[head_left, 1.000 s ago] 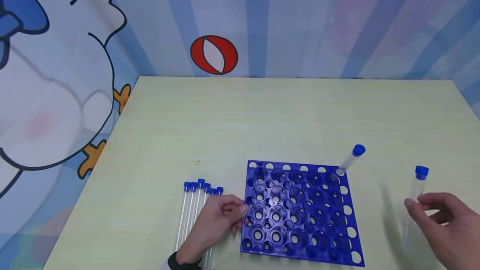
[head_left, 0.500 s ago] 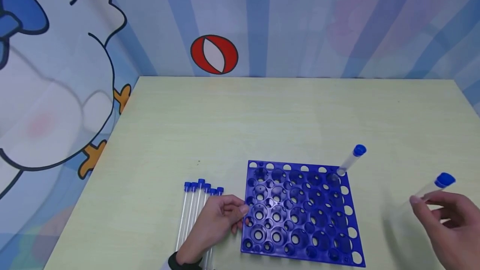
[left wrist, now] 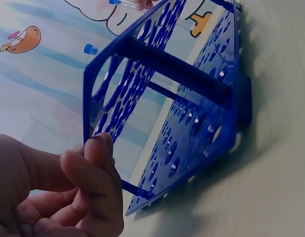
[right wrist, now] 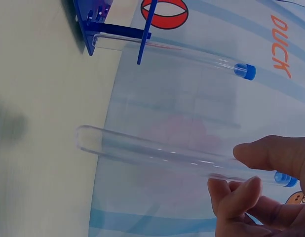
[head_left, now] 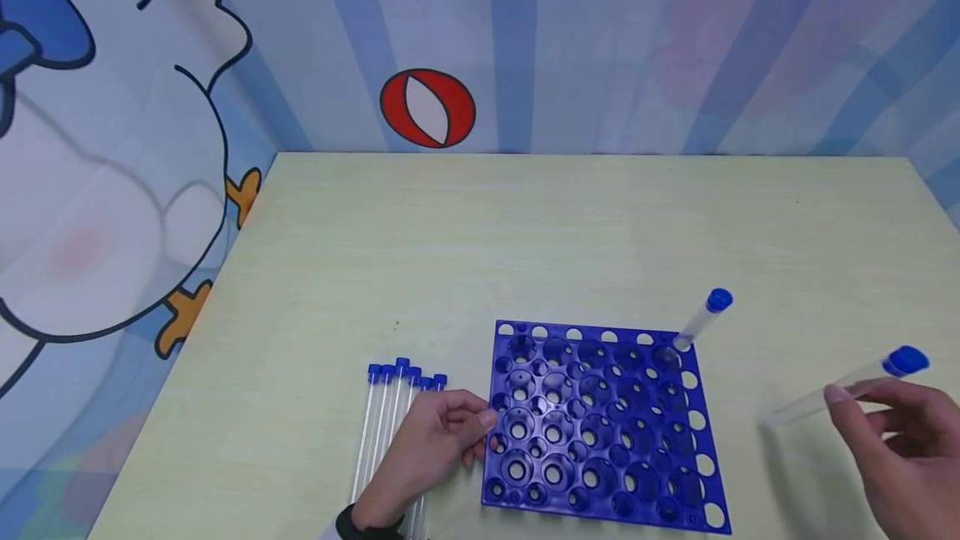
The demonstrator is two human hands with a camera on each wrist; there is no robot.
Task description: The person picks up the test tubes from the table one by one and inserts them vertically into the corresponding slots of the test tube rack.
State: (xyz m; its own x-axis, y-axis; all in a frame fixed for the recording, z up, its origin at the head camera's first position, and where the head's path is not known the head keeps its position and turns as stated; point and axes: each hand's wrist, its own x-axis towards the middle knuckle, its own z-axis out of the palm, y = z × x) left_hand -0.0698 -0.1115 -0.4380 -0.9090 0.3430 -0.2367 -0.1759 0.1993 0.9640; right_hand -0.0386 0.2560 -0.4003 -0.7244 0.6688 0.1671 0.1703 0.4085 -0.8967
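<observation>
Head view: R hand (head_left: 903, 448) pinches blue-capped clear test tube (head_left: 813, 402) nr cap, tube tilted above table (head_left: 570, 232), R of & apart from blue tube rack (head_left: 600, 509). L hand (head_left: 438, 437) grips rack's L edge. 2nd capped tube (head_left: 699, 325) stands in rack's far R corner; loose capped tubes (head_left: 380, 419) lie L, partly hidden by L hand.
</observation>
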